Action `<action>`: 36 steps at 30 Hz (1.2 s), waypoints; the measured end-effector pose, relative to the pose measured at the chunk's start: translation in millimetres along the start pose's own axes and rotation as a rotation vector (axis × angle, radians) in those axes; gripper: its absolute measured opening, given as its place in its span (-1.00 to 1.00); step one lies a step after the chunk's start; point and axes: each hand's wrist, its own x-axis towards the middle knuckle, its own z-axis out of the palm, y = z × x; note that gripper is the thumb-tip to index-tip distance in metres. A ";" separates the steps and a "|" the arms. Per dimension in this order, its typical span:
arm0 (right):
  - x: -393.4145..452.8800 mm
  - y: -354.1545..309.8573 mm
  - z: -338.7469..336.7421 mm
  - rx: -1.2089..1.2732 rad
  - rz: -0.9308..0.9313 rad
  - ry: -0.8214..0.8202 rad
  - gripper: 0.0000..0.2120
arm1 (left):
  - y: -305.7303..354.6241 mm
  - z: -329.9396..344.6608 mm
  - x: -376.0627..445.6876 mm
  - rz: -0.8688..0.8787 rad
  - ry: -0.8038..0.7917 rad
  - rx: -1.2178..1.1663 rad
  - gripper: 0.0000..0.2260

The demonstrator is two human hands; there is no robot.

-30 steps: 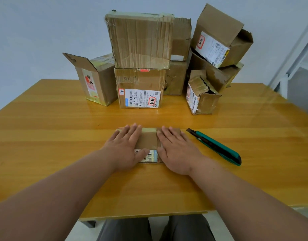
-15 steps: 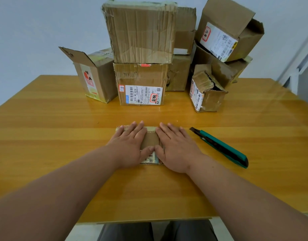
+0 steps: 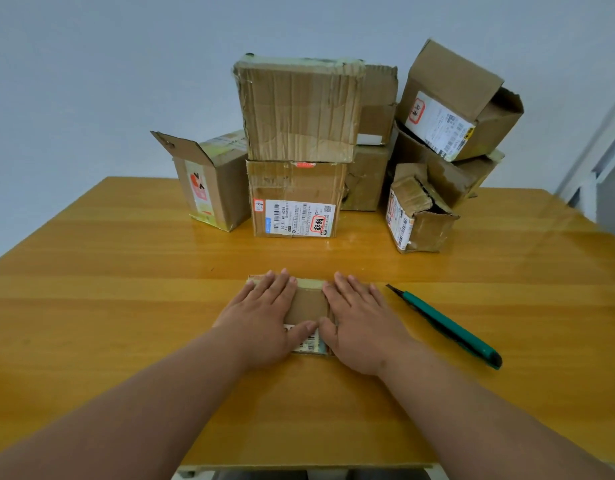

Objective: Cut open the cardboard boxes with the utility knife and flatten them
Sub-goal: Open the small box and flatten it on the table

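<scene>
Both hands, left hand (image 3: pixel 262 318) and right hand (image 3: pixel 359 323), press the flattened box (image 3: pixel 308 301) under straight, flat fingers; knife (image 3: pixel 448 325) lies just beside the right fingertips. Best lean evenly, creasing the folds.

Bare table (image 3: pixel 126 306) lies open to the left of the left hand (image 3: pixel 264 320) and between both hands and the box pile (image 3: pixel 299 150) at the far edge. Just right of the right hand (image 3: pixel 359 327) the knife (image 3: pixel 448 327) lies slantwise, blade toward the pile, blocking a flat sweep that way. Beyond the knife the table is free to its right edge. The stacked, leaning boxes wall off the far middle.
</scene>
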 end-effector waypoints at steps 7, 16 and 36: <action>-3.6 -2.5 -1.2 0.075 0.035 0.022 -0.33 | -14.5 2.0 -13.0 -0.119 0.016 -0.100 0.05; -7.9 1.9 -16.7 0.073 0.063 -0.002 -0.24 | -38.8 -12.4 -18.2 -0.287 -0.012 -0.058 0.14; -6.5 -58.6 -12.5 0.071 -0.234 -0.072 -0.20 | -76.3 -34.2 -35.3 -0.294 0.067 0.122 0.00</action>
